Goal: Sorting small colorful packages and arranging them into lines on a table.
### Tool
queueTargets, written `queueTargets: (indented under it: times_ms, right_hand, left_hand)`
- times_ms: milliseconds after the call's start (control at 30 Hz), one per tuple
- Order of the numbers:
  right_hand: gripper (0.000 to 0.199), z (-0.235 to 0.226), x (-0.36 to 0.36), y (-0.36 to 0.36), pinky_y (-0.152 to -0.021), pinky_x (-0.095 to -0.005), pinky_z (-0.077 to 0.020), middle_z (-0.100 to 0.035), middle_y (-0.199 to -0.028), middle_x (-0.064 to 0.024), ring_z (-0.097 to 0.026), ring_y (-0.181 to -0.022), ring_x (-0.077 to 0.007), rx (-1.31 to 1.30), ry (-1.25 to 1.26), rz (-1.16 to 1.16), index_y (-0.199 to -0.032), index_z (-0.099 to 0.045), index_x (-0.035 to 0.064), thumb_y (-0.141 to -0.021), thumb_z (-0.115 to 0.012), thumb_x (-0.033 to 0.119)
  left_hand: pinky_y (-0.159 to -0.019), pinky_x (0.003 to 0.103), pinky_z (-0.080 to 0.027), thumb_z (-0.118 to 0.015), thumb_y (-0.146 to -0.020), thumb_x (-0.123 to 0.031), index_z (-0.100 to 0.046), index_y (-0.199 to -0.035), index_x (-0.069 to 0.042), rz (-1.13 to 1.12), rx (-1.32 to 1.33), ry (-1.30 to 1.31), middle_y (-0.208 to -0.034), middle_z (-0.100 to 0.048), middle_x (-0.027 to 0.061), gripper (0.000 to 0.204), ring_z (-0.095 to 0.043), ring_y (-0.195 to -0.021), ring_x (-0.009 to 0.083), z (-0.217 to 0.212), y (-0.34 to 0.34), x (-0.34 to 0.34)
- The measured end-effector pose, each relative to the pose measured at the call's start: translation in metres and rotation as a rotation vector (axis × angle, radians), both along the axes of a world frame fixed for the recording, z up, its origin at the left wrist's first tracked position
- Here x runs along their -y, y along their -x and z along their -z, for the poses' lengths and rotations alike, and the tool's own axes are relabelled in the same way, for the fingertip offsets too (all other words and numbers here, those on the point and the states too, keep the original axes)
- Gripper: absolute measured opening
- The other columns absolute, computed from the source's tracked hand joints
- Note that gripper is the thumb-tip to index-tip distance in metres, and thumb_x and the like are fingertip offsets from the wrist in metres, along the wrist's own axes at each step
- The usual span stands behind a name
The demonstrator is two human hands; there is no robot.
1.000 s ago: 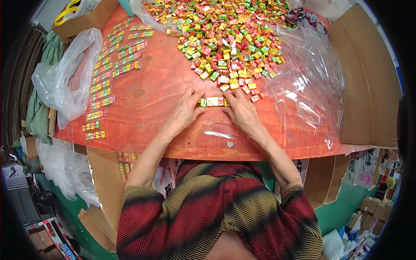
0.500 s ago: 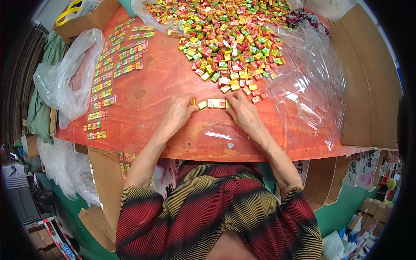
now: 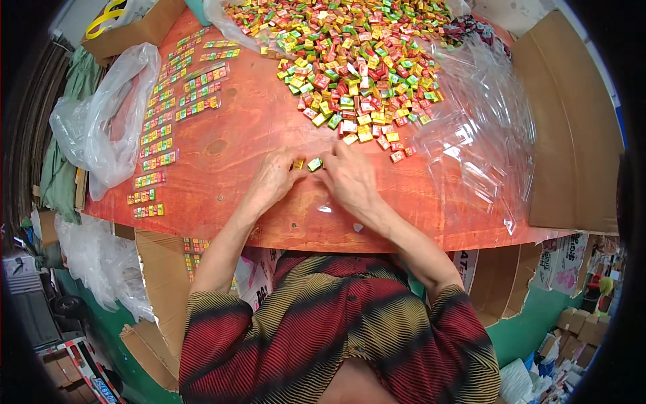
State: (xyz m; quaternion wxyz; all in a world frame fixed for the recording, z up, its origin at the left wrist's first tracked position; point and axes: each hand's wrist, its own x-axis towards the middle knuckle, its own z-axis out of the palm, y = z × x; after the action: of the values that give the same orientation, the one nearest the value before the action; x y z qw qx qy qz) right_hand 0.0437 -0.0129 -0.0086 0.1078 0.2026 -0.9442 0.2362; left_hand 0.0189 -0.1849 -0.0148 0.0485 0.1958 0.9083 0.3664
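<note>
My left hand [image 3: 274, 179] rests on the red wooden table with thumb and fingers pinching a small yellow box [image 3: 299, 163]. Just right of its fingertips lies a small green and yellow box [image 3: 315, 164]. My right hand [image 3: 351, 178] is closed, its thumb and fingertips at the right side of that green box; its back hides whatever it grips. A clear plastic tray [image 3: 325, 209] lies on the table below the hands, partly covered by my right hand. Beyond the hands spreads a large heap of small red, yellow and green boxes [image 3: 367, 87].
Filled trays of boxes [image 3: 159, 161] stand in rows along the table's left side. Clear empty trays [image 3: 478, 135] are piled at the right, beside a tall cardboard panel [image 3: 572, 128]. A plastic bag [image 3: 104, 128] hangs over the left edge. Below the table edge stands an open carton [image 3: 161, 276].
My right hand has moved left toward the left hand. The short row of boxes seen between the hands is now out of sight behind it. My left hand has barely moved.
</note>
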Motion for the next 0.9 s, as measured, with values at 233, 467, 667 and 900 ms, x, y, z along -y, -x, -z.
queueTargets:
  times_ms: [233, 467, 667, 900]
  right_hand:
    - [0.016, 0.018, 0.006, 0.013, -0.061, -0.0370, -0.0407, -0.047, -0.077, -0.0124, -0.048, -0.073, -0.0281, -0.125, -0.007, -0.132, -0.078, -0.055, 0.0043, -0.066, -0.062, 0.012]
    - [0.039, -0.010, -0.045, -0.011, -0.072, -0.0365, -0.0445, -0.049, -0.097, -0.0146, -0.051, -0.087, -0.0302, 0.074, 0.048, 0.078, -0.106, -0.050, 0.0043, -0.069, -0.063, 0.009]
    - [0.040, 0.006, -0.050, -0.011, -0.072, -0.0375, -0.0450, -0.046, -0.101, -0.0132, -0.052, -0.088, -0.0307, 0.196, 0.084, 0.092, -0.108, -0.048, 0.0046, -0.070, -0.062, 0.007]
    - [0.034, 0.014, -0.051, -0.006, -0.068, -0.0379, -0.0450, -0.049, -0.091, -0.0120, -0.053, -0.084, -0.0299, 0.188, 0.081, 0.030, -0.106, -0.051, 0.0065, -0.072, -0.060, 0.007]
  left_hand:
    - [-0.070, 0.037, -0.042, -0.064, -0.066, -0.007, -0.059, -0.089, 0.000, 0.019, 0.080, 0.038, -0.081, -0.052, 0.0165, 0.025, -0.052, -0.080, 0.0313, -0.010, 0.001, 0.000]
    - [-0.075, 0.035, -0.043, -0.069, -0.065, -0.011, -0.053, -0.106, -0.004, 0.166, -0.010, -0.106, -0.093, -0.050, 0.0121, 0.045, -0.051, -0.089, 0.0291, -0.003, 0.004, -0.012]
    - [-0.077, 0.037, -0.043, -0.068, -0.066, -0.010, -0.052, -0.108, -0.005, 0.201, -0.038, -0.035, -0.094, -0.049, 0.0117, 0.045, -0.051, -0.090, 0.0294, 0.001, 0.007, -0.022]
    - [-0.072, 0.036, -0.043, -0.066, -0.068, -0.008, -0.056, -0.105, -0.010, 0.203, -0.094, 0.048, -0.086, -0.049, 0.0105, 0.039, -0.052, -0.084, 0.0281, -0.007, 0.001, -0.038]
